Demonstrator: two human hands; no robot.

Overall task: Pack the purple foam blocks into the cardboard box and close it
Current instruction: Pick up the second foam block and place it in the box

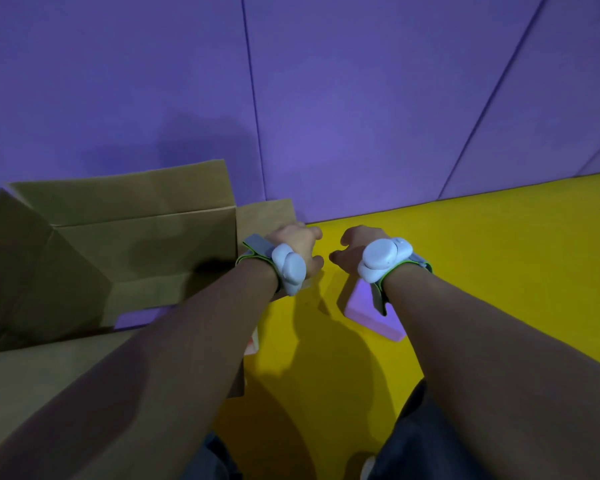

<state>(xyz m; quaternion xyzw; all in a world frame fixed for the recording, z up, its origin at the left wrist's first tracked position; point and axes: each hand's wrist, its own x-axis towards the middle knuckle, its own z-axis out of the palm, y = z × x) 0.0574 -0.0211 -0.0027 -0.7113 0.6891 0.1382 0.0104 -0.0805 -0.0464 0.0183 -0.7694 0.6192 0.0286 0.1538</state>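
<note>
Cardboard box (125,244) sits open at my left, flaps up, with a strip of purple foam (142,315) showing low inside it. My left hand (297,245) curls its fingers at the box's right flap; whether it grips, I cannot tell. My right hand (355,249) hovers, fingers loosely curled and empty, over the purple foam block (364,311) on the yellow floor (499,254), and I should grasp it by opposite faces.

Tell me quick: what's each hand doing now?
Left hand: curled on the cardboard box flap edge.
Right hand: curled, apparently empty; cannot tell for sure.
</note>
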